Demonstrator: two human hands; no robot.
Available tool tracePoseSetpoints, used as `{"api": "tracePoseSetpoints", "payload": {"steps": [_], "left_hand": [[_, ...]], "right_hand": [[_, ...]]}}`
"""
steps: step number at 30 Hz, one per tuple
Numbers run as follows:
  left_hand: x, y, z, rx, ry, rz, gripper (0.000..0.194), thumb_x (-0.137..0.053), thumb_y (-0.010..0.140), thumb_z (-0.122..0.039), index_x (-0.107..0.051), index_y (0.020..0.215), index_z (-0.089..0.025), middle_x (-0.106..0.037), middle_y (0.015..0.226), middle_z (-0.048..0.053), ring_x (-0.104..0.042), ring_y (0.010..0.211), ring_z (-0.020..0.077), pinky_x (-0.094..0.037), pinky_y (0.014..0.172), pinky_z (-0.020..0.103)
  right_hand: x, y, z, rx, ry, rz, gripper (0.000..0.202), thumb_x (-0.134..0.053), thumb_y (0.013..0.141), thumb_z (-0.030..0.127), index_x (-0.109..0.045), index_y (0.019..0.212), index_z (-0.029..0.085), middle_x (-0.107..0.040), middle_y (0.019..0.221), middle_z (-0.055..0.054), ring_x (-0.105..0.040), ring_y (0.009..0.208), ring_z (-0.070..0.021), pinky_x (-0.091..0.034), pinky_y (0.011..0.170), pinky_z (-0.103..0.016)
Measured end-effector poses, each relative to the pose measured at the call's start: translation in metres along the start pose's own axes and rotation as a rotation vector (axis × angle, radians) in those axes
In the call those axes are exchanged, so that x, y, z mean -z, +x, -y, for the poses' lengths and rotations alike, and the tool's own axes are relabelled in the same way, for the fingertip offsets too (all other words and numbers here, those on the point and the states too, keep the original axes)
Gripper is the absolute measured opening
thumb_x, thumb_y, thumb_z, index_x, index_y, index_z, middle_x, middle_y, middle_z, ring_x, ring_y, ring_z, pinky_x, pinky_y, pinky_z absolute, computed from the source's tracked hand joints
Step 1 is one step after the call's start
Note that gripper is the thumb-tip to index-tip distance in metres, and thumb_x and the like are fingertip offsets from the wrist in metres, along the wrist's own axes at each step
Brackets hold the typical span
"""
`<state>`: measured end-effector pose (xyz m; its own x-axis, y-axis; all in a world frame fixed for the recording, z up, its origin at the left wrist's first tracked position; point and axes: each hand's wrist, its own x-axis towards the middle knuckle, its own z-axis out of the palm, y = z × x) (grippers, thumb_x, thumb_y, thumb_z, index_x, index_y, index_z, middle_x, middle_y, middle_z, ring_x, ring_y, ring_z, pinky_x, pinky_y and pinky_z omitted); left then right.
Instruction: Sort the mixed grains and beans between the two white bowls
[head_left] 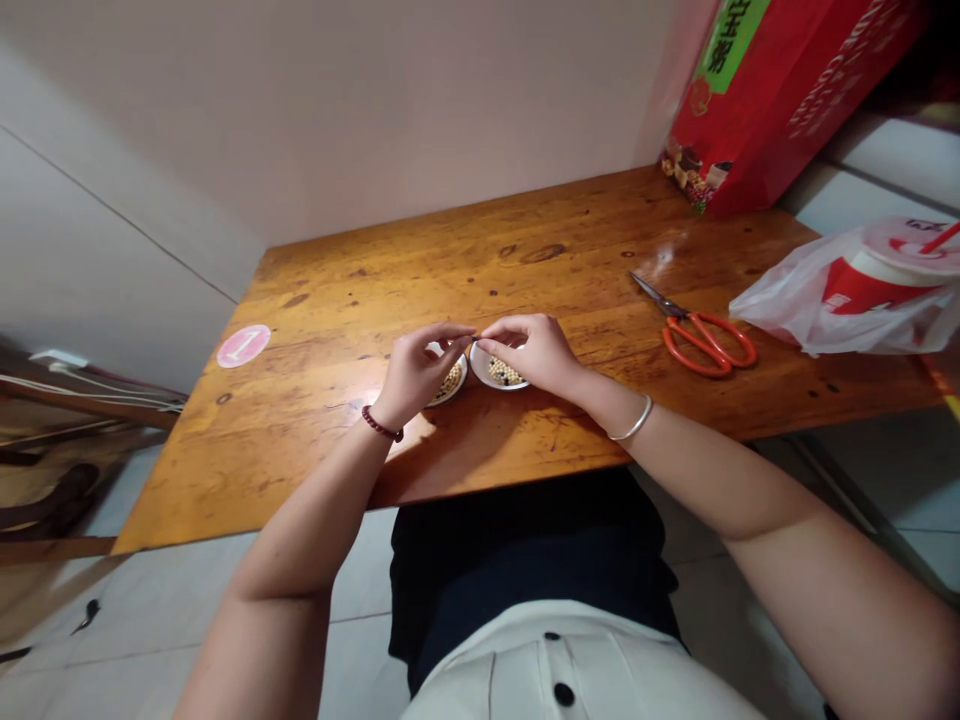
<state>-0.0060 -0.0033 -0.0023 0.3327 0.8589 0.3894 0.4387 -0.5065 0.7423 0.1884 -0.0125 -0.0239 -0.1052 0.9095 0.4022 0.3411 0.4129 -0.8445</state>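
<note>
Two small white bowls stand side by side near the front of the wooden table, each with pale and dark beads or beans in it. Over the left bowl (463,377) is my left hand (424,365), its thumb and forefinger pinched. My right hand (534,350) pinches above the right bowl (480,372), partly covering it. The fingertips of both hands meet between the bowls around a tiny dark piece (473,339), too small to name. Which hand bears it is unclear.
Orange-handled scissors (697,335) lie right of the bowls. Farther right is a lidded cup (877,275) in a plastic bag (787,300). A red box or bag (780,110) stands at the back right. A pink round "1" sticker (243,346) marks the table's (337,290) left side.
</note>
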Motion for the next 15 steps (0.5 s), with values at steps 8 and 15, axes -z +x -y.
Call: {"api": "tracePoseSetpoints", "payload": {"steps": [8, 15], "left_hand": [[-0.0008, -0.0016, -0.0009, -0.024, 0.054, -0.010, 0.020, -0.067, 0.088, -0.035, -0.073, 0.099, -0.019, -0.073, 0.096, 0.006, -0.061, 0.076, 0.0121, -0.045, 0.057, 0.019], [-0.0016, -0.0038, -0.0038, -0.078, 0.159, -0.009, 0.017, -0.064, 0.089, -0.029, -0.068, 0.104, -0.021, -0.072, 0.098, 0.004, -0.061, 0.079, 0.0119, -0.046, 0.063, 0.021]], "right_hand": [[-0.0009, 0.0000, -0.0044, -0.005, -0.006, 0.026, 0.013, -0.072, 0.083, 0.031, -0.078, 0.088, 0.020, -0.079, 0.085, -0.003, -0.072, 0.075, -0.0169, -0.056, 0.072, -0.028], [-0.0004, 0.0002, -0.0026, 0.090, -0.065, -0.001, 0.014, -0.074, 0.079, 0.026, -0.076, 0.093, 0.023, -0.077, 0.101, -0.003, -0.071, 0.095, -0.0196, -0.056, 0.079, -0.032]]}}
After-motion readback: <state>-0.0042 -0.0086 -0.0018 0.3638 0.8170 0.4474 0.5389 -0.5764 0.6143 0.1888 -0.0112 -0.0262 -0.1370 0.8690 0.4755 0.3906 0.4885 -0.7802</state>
